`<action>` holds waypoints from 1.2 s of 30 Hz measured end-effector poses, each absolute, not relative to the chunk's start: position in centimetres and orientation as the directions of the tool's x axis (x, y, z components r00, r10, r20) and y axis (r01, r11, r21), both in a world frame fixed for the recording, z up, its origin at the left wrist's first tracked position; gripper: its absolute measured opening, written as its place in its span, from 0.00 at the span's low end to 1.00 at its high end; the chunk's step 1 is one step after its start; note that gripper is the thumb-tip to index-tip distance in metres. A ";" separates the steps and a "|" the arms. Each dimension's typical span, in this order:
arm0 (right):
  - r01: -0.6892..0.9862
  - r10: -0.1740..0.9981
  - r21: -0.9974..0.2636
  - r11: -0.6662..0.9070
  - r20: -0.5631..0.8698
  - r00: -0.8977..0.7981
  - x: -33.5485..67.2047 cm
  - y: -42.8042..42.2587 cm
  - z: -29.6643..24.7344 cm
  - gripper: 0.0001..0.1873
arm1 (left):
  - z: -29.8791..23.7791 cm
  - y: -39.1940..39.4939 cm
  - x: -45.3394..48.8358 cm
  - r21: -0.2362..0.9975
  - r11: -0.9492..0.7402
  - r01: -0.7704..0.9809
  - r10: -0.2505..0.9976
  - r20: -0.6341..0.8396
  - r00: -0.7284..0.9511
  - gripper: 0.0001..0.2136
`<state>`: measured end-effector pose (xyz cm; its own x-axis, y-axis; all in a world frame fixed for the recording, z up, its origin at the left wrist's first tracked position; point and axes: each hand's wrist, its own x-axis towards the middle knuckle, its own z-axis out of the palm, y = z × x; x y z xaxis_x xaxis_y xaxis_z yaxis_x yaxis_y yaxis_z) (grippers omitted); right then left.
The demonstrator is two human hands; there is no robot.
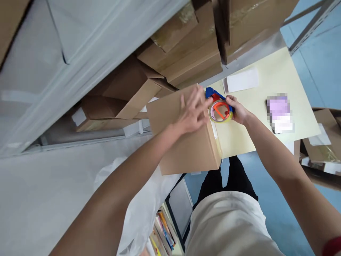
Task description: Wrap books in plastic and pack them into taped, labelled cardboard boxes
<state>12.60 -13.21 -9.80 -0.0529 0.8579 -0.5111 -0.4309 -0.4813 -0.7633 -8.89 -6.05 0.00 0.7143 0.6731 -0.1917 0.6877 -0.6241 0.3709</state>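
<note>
A brown cardboard box [183, 153] sits at the left end of the pale yellow tabletop [239, 137]. Over its upper face lies my left hand [193, 112], slightly blurred, with the fingers spread and nothing grasped. My right hand [237, 110] is closed around a tape dispenser [220, 108], which has a blue body, an orange hub and a roll of tape. The dispenser is held against the box's right side, close to my left fingertips. Whether tape runs from it onto the box I cannot make out.
Several cardboard boxes [186, 57] fill the metal shelf behind the table. A white paper slip [242, 80] and a blurred-out item [279, 113] lie on the tabletop. More cartons [322, 131] stand at the right. A white plastic bag [144, 206] and books [165, 231] are below left.
</note>
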 end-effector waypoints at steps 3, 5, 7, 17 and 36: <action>-0.283 0.852 -0.807 -0.518 -0.514 -0.095 12.5 -13.5 -8.6 0.35 | -0.6 -8.7 -10.0 0.387 -0.690 0.612 0.575 -0.220 0.788 0.33; -0.182 0.885 -0.866 -0.466 -0.460 -0.080 12.3 -13.8 -8.2 0.38 | -0.8 -9.2 -10.5 0.378 -0.695 0.612 0.580 -0.208 0.787 0.31; -0.109 0.908 -0.902 -0.418 -0.414 -0.060 12.2 -14.2 -8.0 0.40 | -0.9 -9.2 -10.6 0.367 -0.698 0.614 0.589 -0.193 0.785 0.29; 0.015 0.822 -0.848 -0.529 -0.517 -0.239 11.7 -36.1 -6.7 0.47 | -0.5 -9.0 -9.9 0.267 -0.743 0.614 0.586 -0.186 0.789 0.27; -0.270 0.793 -0.870 -0.413 -0.489 0.362 5.5 -30.1 -9.4 0.50 | 0.2 -7.0 -12.8 0.147 -0.360 0.921 0.871 -0.300 0.388 0.44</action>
